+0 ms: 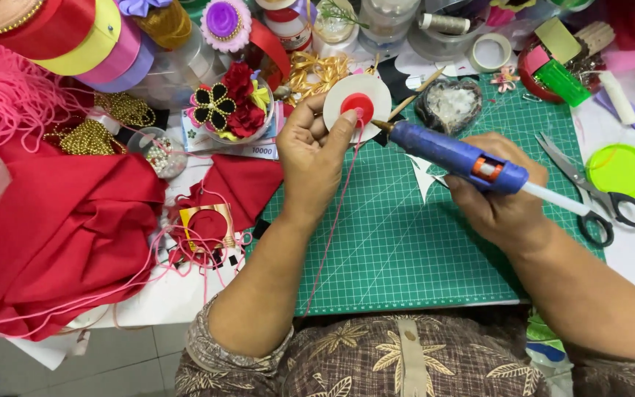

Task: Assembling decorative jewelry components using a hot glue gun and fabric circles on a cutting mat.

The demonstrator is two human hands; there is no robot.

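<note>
White disc (356, 98) w/ a red centre (358, 105) is up off the bench, pinched in the left hand (316, 151), thumb pressing right on the red bit, a pink cord (334, 220) trailing down from it over the green cutting mat (406, 242). Blue glue gun (457, 156) comes in from the right, nozzle tip just beside the disc edge, touching or nearly, can't tell which.

Risk, as it looks: thumb sits v. close to that nozzle, so hot glue could catch the skin; a drip could also land on the mat or the cord. Disc is held by fingertips only, so a nudge from the gun could tilt it.

Right hand (497, 202) is closed round the gun's grip, wrist low, barrel angled up-left. Left forearm rises from the lap, fingers curled behind the disc. Scissors (589, 187) lie near the right hand, red cloth (60, 235) piled well to the left.
</note>
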